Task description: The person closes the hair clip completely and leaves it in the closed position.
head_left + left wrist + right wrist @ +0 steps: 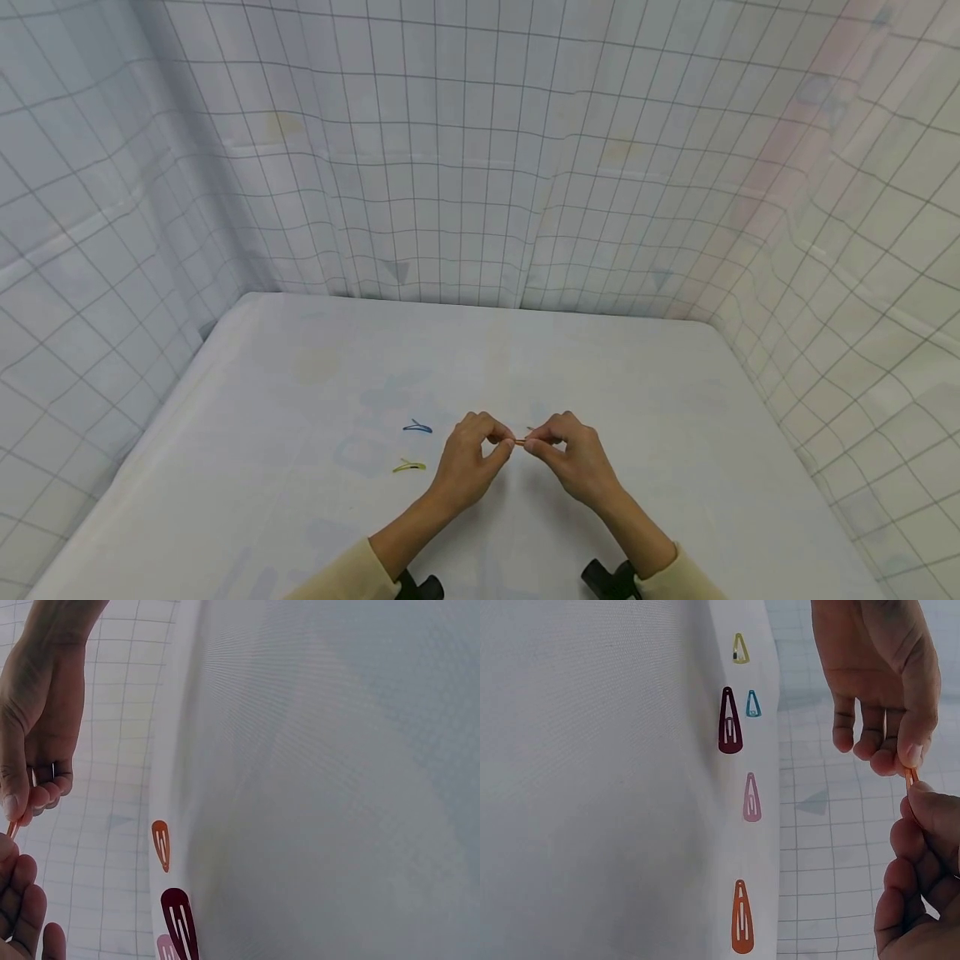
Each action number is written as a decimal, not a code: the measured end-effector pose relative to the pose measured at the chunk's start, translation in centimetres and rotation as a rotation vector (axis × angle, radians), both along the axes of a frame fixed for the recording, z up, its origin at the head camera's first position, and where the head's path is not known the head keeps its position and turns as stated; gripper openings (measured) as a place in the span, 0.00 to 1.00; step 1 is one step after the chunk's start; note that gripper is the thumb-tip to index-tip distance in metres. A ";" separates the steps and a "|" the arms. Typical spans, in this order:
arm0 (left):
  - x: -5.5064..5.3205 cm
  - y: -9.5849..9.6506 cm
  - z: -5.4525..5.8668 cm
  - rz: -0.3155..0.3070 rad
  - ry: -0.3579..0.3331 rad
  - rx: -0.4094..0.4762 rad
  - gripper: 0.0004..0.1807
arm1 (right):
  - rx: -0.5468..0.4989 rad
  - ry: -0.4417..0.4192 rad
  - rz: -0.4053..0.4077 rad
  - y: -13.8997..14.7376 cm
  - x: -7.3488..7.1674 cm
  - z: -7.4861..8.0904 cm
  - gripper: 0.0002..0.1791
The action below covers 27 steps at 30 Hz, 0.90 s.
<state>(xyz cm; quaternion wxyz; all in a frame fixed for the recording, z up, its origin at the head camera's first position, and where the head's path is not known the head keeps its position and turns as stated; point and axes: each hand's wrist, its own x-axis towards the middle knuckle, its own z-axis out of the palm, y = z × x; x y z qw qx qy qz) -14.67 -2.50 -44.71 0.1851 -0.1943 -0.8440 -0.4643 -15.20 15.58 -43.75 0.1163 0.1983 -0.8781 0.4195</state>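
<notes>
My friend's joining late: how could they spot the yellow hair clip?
Over the white table, find the person's left hand. Just to its left lies the yellow clip. It is nearer the person than its neighbour, the blue clip, and the only yellow one.

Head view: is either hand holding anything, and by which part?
An orange hair clip, pinched at opposite ends: one in the left hand, the other in the right hand.

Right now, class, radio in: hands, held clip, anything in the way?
Left hand and right hand pinching orange hair clip. Clip held above table. Blue clip, yellow clip aside, not blocking.
</notes>
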 end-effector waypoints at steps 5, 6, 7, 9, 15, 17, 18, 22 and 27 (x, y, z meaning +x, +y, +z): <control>0.1 -0.1 0.1 -0.031 -0.037 0.014 0.05 | -0.011 0.052 0.054 0.2 -0.1 -0.1 0.09; 0.1 -0.2 0.2 -0.040 -0.047 0.016 0.05 | -0.015 0.061 0.065 0.2 -0.1 -0.2 0.07; 0.1 -0.2 0.2 -0.048 -0.056 0.017 0.04 | -0.018 0.069 0.076 0.3 -0.1 -0.2 0.05; 0.1 -0.3 0.1 -0.064 -0.071 0.017 0.04 | -0.023 0.085 0.095 0.3 -0.2 -0.3 0.01; 0.0 -0.6 0.1 -0.112 -0.123 0.055 0.04 | -0.059 0.102 0.149 0.4 -0.2 -0.3 0.03; 0.0 -0.6 0.1 -0.119 -0.142 0.073 0.03 | -0.070 0.099 0.153 0.3 -0.1 -0.3 0.03; 0.0 -0.6 0.1 -0.119 -0.147 0.075 0.03 | -0.074 0.099 0.152 0.3 -0.2 -0.3 0.03; 0.1 -0.7 0.0 -0.114 -0.176 0.080 0.03 | -0.073 0.105 0.149 0.3 -0.2 -0.4 0.03; 0.1 -0.8 -0.2 -0.110 -0.233 0.114 0.02 | -0.032 0.200 0.157 0.6 -0.4 -0.9 0.06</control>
